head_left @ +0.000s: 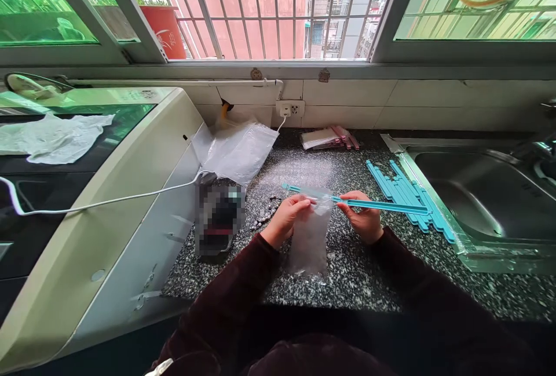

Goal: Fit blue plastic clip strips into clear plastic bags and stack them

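My left hand (284, 221) is closed, thumb and fingers pinching the upper left edge of a clear plastic bag (309, 248) that hangs over the counter. Across the bag's top runs a long turquoise bag sealing clip (386, 207). Its thinner left end sticks out past my left fingers, and the wider channel extends to the right. My right hand (364, 222) grips that wider part between thumb and fingers, just right of the bag. Several similar turquoise strips (399, 190) lie in a loose pile beyond my right hand.
A steel sink (460, 190) is at the right. Pink strips with a packet (330, 137) lie near the wall. Plastic bags (243, 147), a pixelated dark object (220, 219) and small beads (263, 214) are at left, beside a large appliance (130, 202) with a white cord (108, 205).
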Demonstrator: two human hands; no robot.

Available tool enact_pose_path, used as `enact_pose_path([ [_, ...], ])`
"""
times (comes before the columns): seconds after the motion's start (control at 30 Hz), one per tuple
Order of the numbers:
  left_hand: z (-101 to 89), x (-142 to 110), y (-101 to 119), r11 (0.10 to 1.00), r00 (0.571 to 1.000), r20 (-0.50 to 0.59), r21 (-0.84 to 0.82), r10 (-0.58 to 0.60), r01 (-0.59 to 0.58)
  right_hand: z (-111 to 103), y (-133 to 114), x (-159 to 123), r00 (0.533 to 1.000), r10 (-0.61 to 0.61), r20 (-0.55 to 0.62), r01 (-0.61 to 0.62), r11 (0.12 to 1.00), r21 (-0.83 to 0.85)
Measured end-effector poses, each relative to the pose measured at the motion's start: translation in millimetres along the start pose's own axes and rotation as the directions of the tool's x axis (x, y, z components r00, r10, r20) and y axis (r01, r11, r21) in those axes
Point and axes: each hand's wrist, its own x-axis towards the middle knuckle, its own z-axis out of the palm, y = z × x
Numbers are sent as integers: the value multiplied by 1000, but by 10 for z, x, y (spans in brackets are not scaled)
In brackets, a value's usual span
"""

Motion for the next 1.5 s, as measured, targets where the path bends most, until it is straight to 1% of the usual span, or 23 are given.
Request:
enact_pose_path([
  [0.17,-4,6,-26,1000,1000,-7,-3,-22,22,-16,-42,-2,999,-38,-6,38,998,49],
  [0.33,-3,3,-27,998,998,-29,-23,-52,51,-23,-42,-7,1000,6,31,-7,998,58],
  [0.5,4,-3,-13,997,999,-13,-62,-50,49,-27,-41,1,999,8,37,-11,997,81],
  [0.63,3,1,0,996,998,-27,-75,-58,56,-25,-43,5,998,24,50,-28,998,65],
  [0.93,-85,73,-43,990,994,-100,-137,-46,32,-19,-34,-8,995,18,97,-26,997,75],
  [1.07,-79,79,-46,986,991,-122,-163,-61,41,-20,-37,-6,992,17,122,-26,997,70],
  [1.23,-52,82,-43,979,979,-181,-197,-91,55,-19,-21,-3,989,16,149,-23,999,45],
  [1.37,-35,79,-32,969,970,-211,-238,-122,70,-68,8,41,984,-7,180,4,1000,18],
  [1.5,-26,85,-19,959,962,-256,-281,-92,17,-174,37,120,989,-9,147,9,1000,1],
])
